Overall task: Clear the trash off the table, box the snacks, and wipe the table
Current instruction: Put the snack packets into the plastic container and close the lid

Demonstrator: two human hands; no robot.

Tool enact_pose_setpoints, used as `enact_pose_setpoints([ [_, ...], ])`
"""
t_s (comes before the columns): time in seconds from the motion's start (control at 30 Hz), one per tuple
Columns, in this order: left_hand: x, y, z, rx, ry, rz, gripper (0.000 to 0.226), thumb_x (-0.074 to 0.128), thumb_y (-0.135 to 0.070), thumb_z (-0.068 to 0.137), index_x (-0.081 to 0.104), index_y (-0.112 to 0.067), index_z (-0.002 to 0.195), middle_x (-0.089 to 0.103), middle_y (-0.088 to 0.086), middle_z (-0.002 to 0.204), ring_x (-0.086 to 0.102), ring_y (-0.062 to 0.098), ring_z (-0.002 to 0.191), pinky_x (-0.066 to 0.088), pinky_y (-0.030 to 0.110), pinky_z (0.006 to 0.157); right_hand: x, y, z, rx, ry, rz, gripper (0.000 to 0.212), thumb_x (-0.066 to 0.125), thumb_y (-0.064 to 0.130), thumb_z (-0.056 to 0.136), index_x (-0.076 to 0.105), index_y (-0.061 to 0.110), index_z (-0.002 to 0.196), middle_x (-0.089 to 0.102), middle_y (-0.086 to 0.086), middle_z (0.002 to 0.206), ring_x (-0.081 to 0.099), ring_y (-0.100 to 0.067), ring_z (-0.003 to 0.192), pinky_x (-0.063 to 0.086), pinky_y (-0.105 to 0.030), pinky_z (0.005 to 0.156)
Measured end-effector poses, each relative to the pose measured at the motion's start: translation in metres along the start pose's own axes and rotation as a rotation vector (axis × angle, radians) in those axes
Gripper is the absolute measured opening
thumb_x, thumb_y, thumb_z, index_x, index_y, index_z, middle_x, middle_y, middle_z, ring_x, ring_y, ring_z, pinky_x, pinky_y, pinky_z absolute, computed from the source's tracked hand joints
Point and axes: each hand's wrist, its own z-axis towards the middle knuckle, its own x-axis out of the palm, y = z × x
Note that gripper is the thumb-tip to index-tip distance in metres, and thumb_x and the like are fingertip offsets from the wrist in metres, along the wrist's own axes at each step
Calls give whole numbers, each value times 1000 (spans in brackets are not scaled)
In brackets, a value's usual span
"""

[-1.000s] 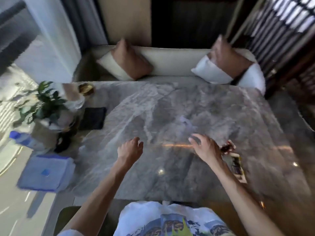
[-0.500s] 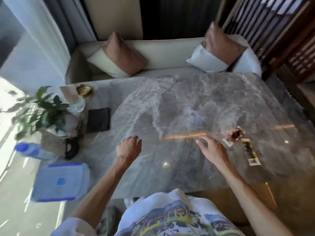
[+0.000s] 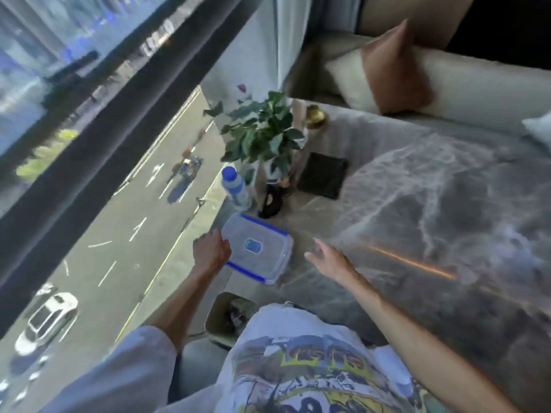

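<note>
**Both hands at the lidded box by the window**

At the far left we see a big window [image 3: 89, 162] with a dark, thick frame bar, and a street with cars far below. Our left hand [image 3: 211, 251] sits at the left edge of the plastic box [image 3: 256, 248], fingers curled over its rim; whether they truly grip it we cannot tell. The box is a clear, flat rectangle with rounded corners, blue clips along its sides and a blue patch in the middle of its lid, which is on. It rests at the near left corner of the counter [image 3: 432, 234], a smooth, glossy slab of grey stone with white veins and an orange streak of reflected light.

Just behind the box stand a clear water bottle [image 3: 235, 186] with a blue cap, a small black object [image 3: 271, 204] and a leafy green plant [image 3: 262, 129] in a pale pot. A flat, dark square mat [image 3: 323, 175] lies beside the plant, and a small brass bowl [image 3: 314, 116] sits farther back.

Below the counter edge is a bin [image 3: 223, 318] with dark scraps inside, partly hidden by our printed white shirt [image 3: 298, 368].

Our right hand [image 3: 328, 257] hovers open just right of the box, fingers spread, holding nothing. Beyond it, a soft cream sofa [image 3: 477, 84] carries a tan cushion [image 3: 390, 70].
</note>
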Motion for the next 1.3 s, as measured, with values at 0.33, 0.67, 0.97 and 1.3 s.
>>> enact_pose_setpoints([
  [0.33,-7,20,32,-88,385,-596,46,58,-23,71,62,13,100,62,28,99,61,34,95,43,37,73,38,46,16,288,237,789,67,54,27,99,19,16,154,50,-8,143,53,-25,126,41,-39,110],
  [0.67,76,-97,-28,-89,690,-637,39,60,4,84,36,-11,110,43,18,107,50,27,83,46,25,44,-15,-81,-54,430,-182,768,25,57,18,95,63,11,118,68,-16,121,62,-22,97,50,-45,94],
  [0.97,140,-301,-139,159,740,-819,53,52,12,89,36,7,140,50,4,76,49,11,59,40,22,56,-62,-274,-197,723,-362,985,35,57,11,95,52,1,129,63,-21,119,57,-24,100,47,-46,102],
  [1.3,202,-391,-233,222,765,-848,39,59,-4,93,53,-2,131,65,20,104,58,20,89,53,39,80,-77,-366,-237,541,-356,1214,38,53,27,99,54,10,132,59,-2,125,52,-19,120,46,-36,102],
])
